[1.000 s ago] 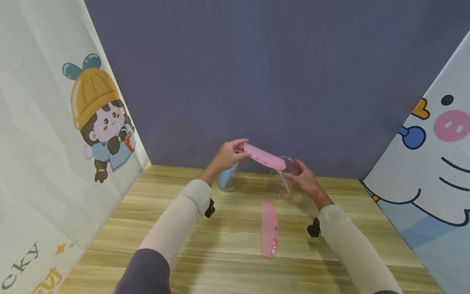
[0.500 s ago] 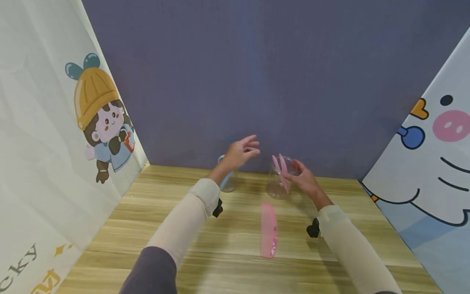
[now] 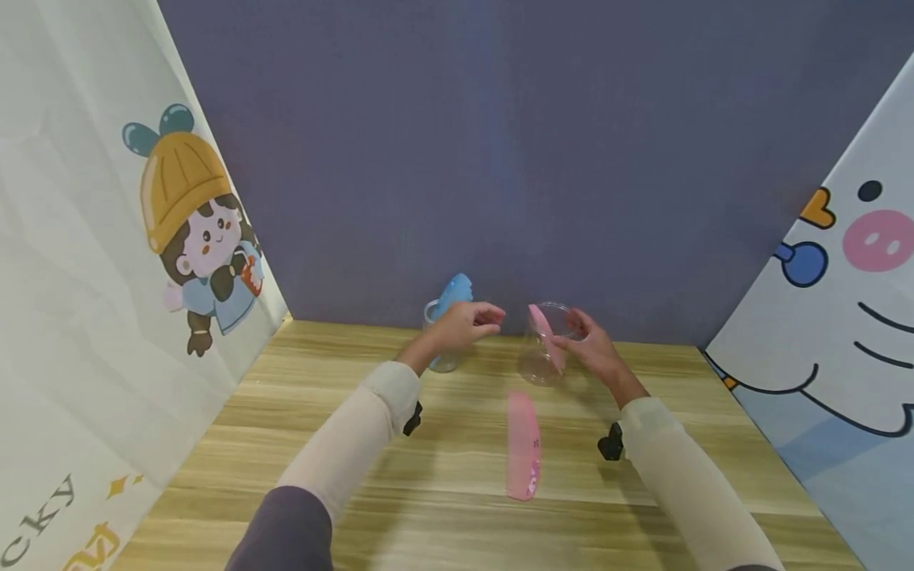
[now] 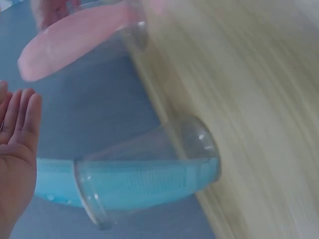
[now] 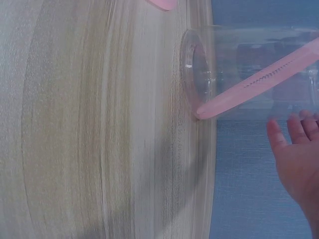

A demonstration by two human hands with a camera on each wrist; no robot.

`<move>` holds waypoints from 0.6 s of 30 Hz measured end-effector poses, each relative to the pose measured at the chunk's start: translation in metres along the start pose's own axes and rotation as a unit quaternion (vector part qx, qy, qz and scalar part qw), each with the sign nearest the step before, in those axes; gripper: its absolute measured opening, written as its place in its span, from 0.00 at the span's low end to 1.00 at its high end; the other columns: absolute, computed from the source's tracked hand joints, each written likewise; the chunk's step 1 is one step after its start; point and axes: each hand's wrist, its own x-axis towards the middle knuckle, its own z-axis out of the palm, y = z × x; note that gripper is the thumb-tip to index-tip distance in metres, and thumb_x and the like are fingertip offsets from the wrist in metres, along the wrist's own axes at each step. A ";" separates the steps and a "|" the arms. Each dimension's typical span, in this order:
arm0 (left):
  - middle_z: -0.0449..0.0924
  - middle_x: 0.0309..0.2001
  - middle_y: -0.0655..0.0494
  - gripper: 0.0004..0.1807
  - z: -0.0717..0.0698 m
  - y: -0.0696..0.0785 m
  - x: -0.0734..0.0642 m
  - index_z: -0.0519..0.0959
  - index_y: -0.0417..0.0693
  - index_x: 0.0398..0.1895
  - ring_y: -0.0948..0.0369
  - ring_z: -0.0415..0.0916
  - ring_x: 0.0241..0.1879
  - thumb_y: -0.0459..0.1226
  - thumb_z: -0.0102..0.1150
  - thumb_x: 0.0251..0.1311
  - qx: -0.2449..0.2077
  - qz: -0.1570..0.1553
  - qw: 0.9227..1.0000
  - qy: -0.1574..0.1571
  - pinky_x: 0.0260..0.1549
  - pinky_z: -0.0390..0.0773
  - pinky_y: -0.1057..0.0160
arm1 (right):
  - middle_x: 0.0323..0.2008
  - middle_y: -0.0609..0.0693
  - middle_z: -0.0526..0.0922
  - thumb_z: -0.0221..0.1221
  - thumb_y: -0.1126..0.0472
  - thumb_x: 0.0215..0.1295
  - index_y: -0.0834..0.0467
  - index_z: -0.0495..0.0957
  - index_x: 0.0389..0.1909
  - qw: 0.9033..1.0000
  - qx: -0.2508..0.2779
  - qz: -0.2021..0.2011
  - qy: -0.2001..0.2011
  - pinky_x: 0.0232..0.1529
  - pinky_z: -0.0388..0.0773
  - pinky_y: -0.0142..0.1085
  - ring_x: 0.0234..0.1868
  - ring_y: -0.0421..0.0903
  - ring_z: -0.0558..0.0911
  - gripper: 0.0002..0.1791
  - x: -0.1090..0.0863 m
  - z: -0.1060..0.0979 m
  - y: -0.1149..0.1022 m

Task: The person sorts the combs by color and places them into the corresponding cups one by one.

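My right hand [image 3: 591,349] holds a clear plastic cup [image 5: 249,47] by its rim, thumb in front and fingers behind. Inside that cup, pink combs [image 3: 542,323] lean together and overlap as one pink shape. My left hand [image 3: 464,325] is empty, its fingers loosely bent, in front of a second clear cup [image 4: 139,144]. A blue comb [image 3: 457,290] stands slanted in this second cup, its end sticking out above the rim. Another pink comb [image 3: 524,444] lies flat on the wooden table in front of the cups.
A dark grey-blue panel [image 3: 457,159] rises behind the table [image 3: 321,444]. White side walls with cartoon prints flank it: a child in a yellow hat [image 3: 189,230] on the left, a pig snout [image 3: 881,240] on the right.
The pink comb from my left hand went into the right cup and was let go; it has since tipped against the other one. My empty left hand then moved back and down toward the blue comb.
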 end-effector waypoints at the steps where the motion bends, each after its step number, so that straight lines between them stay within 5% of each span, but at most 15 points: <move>1: 0.86 0.55 0.45 0.17 0.004 -0.001 -0.001 0.80 0.40 0.61 0.54 0.84 0.55 0.36 0.59 0.72 0.010 0.001 1.000 -0.017 0.54 0.83 0.65 | 0.79 0.65 0.56 0.68 0.50 0.66 0.59 0.45 0.82 1.000 -0.001 0.003 0.002 0.75 0.58 0.62 0.78 0.65 0.57 0.54 0.000 0.000 0.000; 10: 0.80 0.64 0.46 0.23 0.042 -0.018 0.003 0.76 0.42 0.67 0.51 0.81 0.61 0.34 0.61 0.70 0.105 0.027 0.982 -0.155 0.61 0.79 0.61 | 0.80 0.64 0.54 0.67 0.50 0.67 0.60 0.42 0.82 1.000 -0.008 0.006 -0.014 0.76 0.57 0.63 0.79 0.65 0.55 0.55 0.009 -0.004 -0.002; 18: 0.77 0.67 0.53 0.28 0.064 -0.028 0.009 0.75 0.49 0.69 0.53 0.79 0.61 0.32 0.65 0.66 0.203 0.053 0.958 -0.196 0.61 0.78 0.62 | 0.79 0.68 0.53 0.65 0.56 0.70 0.66 0.44 0.80 0.999 -0.009 0.005 -0.033 0.76 0.56 0.63 0.79 0.67 0.55 0.50 0.006 -0.006 -0.030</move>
